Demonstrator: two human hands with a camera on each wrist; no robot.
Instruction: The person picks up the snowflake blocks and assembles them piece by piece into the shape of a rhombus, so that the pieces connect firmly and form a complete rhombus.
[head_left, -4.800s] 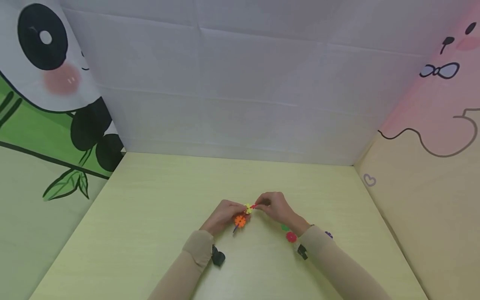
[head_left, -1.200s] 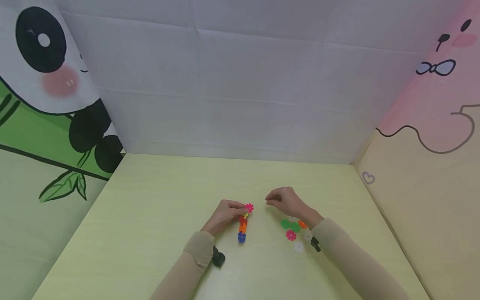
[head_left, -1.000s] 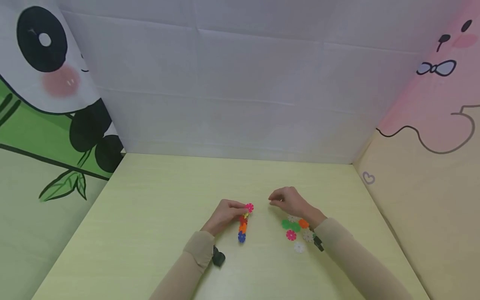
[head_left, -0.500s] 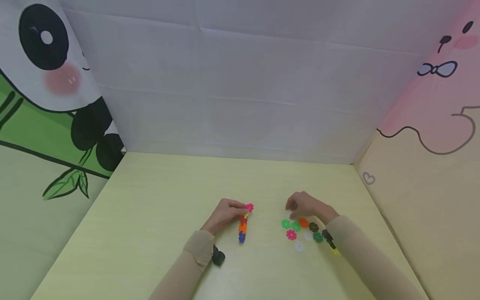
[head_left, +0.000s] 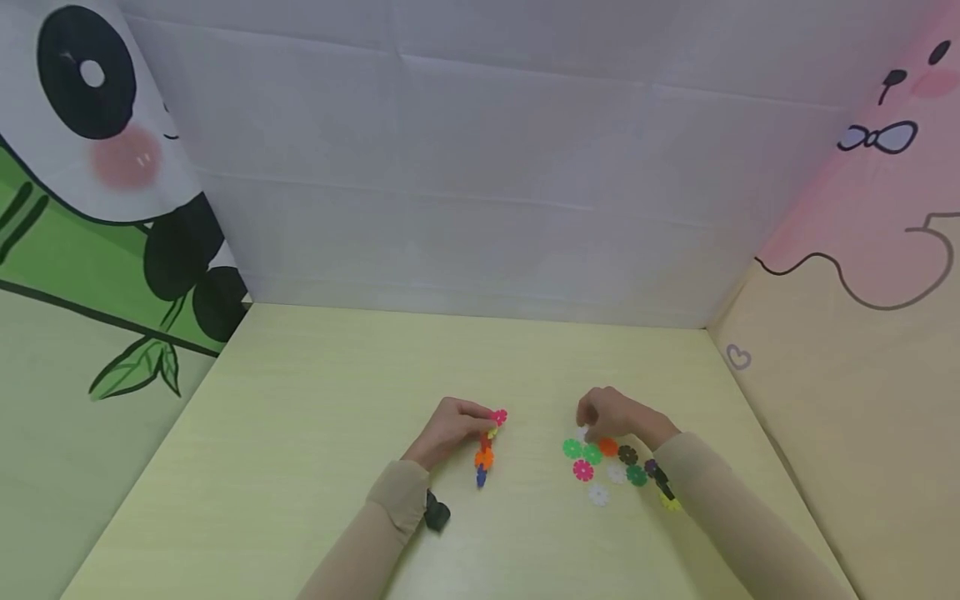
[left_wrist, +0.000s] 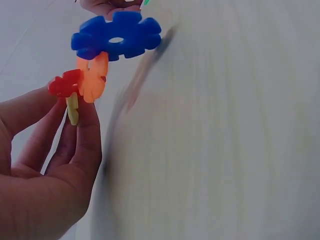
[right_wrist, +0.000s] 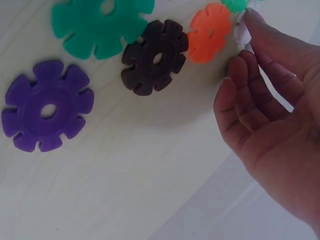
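Above the worktop (head_left: 330, 400), well in from its left edge, the left hand (head_left: 450, 428) pinches the chain (head_left: 484, 459), which might come apart if twisted, while the right hand (head_left: 617, 413) is at the white disc (right_wrist: 242, 32), grip impossible to tell.

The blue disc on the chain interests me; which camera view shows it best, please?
The left wrist view: the blue disc appears large there, its notches and central hole clear. The head view shows it small and narrow, just below the orange disc; the right wrist view does not show it.
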